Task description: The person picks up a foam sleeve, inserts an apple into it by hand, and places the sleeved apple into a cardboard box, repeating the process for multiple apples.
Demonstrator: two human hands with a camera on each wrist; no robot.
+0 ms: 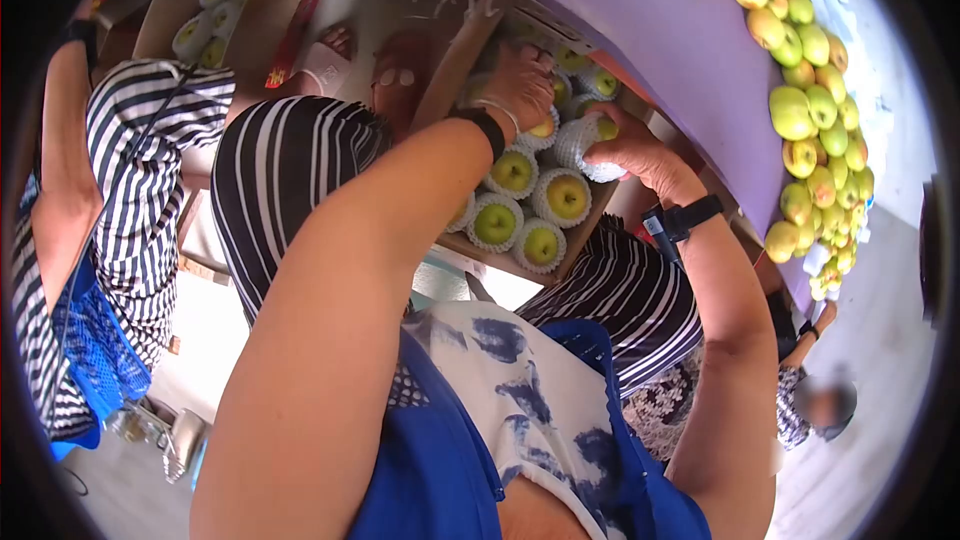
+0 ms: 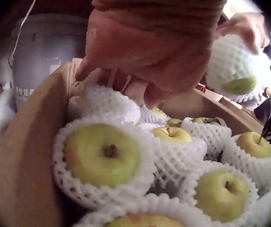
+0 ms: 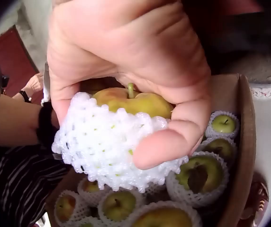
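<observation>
My right hand (image 3: pixel 135 61) grips a yellow-green apple (image 3: pixel 140 101) in a white foam net (image 3: pixel 112 142). Thumb and fingers wrap the net, and the stem faces up. In the head view this apple is raised at the right side of an open cardboard box (image 1: pixel 470 45). Deep in the box's far part, my left hand (image 1: pixel 522 85) reaches down over the packed fruit. The left wrist view has its fingers pointing down behind a foam-netted apple (image 2: pixel 109 106) near the cardboard wall; their tips are hidden, and I cannot tell whether they hold anything. Several netted apples (image 1: pixel 513 172) fill the near part.
Loose apples (image 1: pixel 820 110) lie in a long row on a purple-covered table (image 1: pixel 640 20) to the right. Another box (image 1: pixel 165 20) with netted apples stands at the upper left, beside a person in striped clothing (image 1: pixel 150 130). A grey bucket (image 2: pixel 48 52) is beside the box.
</observation>
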